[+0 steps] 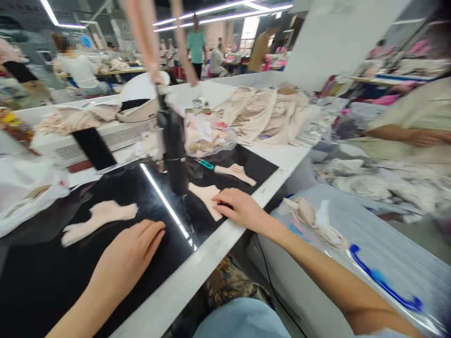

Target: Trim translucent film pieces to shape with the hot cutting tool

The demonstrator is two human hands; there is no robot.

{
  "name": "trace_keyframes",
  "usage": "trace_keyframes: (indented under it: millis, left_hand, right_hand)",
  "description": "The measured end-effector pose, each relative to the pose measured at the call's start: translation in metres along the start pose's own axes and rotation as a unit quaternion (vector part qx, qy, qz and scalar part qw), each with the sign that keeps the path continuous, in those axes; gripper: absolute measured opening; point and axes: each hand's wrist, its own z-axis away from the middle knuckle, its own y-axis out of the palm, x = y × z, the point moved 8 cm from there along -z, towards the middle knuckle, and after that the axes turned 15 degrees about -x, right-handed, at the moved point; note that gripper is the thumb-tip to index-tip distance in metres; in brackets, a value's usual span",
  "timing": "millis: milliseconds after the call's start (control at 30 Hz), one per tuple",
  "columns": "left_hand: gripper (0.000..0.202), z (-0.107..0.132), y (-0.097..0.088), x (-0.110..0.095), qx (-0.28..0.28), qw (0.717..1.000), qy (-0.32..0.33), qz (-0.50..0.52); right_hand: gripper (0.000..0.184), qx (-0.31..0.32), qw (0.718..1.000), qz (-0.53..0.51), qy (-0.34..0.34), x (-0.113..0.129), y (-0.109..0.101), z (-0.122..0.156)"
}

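My left hand (128, 256) lies flat and open on the glossy black worktop (42, 277), fingers together, holding nothing. A cut piece of beige fabric (95, 220) lies just beyond it to the left. My right hand (239, 206) rests palm down, its fingers pressing on the edge of a second beige fabric piece (206, 197) near the worktop's front edge. Right behind that piece stands a dark upright machine head (174, 150). A third beige piece (236, 172) lies farther back beside a teal-handled tool (206, 164).
Heaps of beige fabric (271, 112) and a clear bag of scraps (207, 136) lie behind the worktop. A white bin (369, 253) with a blue handle stands at my right. Another person's arm (412, 137) works at far right; other people sit and stand in the background.
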Motion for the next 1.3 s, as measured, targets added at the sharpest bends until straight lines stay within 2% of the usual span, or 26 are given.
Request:
trace_keyframes:
  millis: [133, 200, 267, 367, 500, 833, 1000, 1300]
  left_hand:
    - [0.04, -0.022, 0.019, -0.048, -0.03, 0.995, 0.089, 0.043]
    - [0.043, -0.034, 0.026, -0.064, -0.047, 0.99, 0.124, 0.049]
    - [0.045, -0.044, 0.036, -0.072, -0.05, 0.989, 0.132, 0.038]
    - [0.043, -0.054, 0.051, -0.073, -0.038, 0.993, 0.107, 0.015]
    - [0.044, -0.055, 0.059, -0.075, -0.044, 0.994, 0.102, 0.005]
    - [0.047, -0.051, 0.062, -0.075, -0.034, 0.993, 0.11, 0.017]
    - [0.046, -0.051, 0.061, -0.076, -0.044, 0.992, 0.114, 0.016]
    - [0.043, -0.049, 0.06, -0.075, -0.038, 0.993, 0.113, 0.002]
  right_hand:
    - [0.026, 0.023, 0.997, 0.054, -0.043, -0.002, 0.014, 0.001]
    - [0.028, 0.032, 0.994, 0.083, -0.06, -0.001, 0.02, 0.001]
    - [0.033, 0.034, 0.991, 0.111, -0.071, 0.0, 0.023, 0.001]
    - [0.035, 0.036, 0.985, 0.143, -0.084, 0.001, 0.027, 0.003]
    - [0.025, 0.043, 0.98, 0.166, -0.103, 0.002, 0.031, 0.006]
    - [0.026, 0.044, 0.978, 0.182, -0.091, 0.005, 0.031, 0.004]
    - [0.033, 0.035, 0.985, 0.151, -0.073, 0.002, 0.028, 0.004]
    - [0.027, 0.022, 0.996, 0.078, -0.037, 0.0, 0.022, 0.001]
